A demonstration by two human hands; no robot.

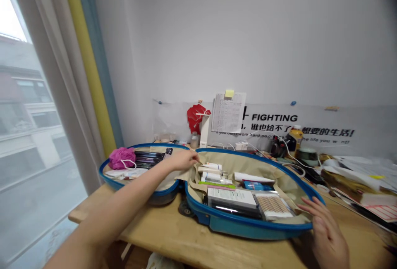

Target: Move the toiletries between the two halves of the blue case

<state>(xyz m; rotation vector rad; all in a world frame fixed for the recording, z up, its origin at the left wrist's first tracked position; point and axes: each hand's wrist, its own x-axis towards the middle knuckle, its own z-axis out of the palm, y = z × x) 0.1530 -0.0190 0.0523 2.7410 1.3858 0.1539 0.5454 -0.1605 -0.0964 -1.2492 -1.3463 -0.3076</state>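
A small blue suitcase point(248, 229) lies spread open, with beige lining point(248, 161) in both halves. My left hand point(186, 160) reaches across the left half to the hinge side of the right half. Its fingers are pinched together at the gathered edge of the lining. At the right end, my right hand point(328, 236) rests by the rim, fingers stretched out over the lining. The right half holds white tubes point(212, 176), a blue packet point(256, 185), a white box point(231, 196), a black case point(232, 210) and a pack of cotton swabs point(273, 206).
In the left half lie a pink bath puff point(122, 158) and dark slim packs point(149, 159). The wooden table point(173, 236) ends in front of the suitcase. Behind and right stand a yellow-labelled bottle point(294, 136), cables and papers point(372, 174). A curtain point(65, 74) hangs left.
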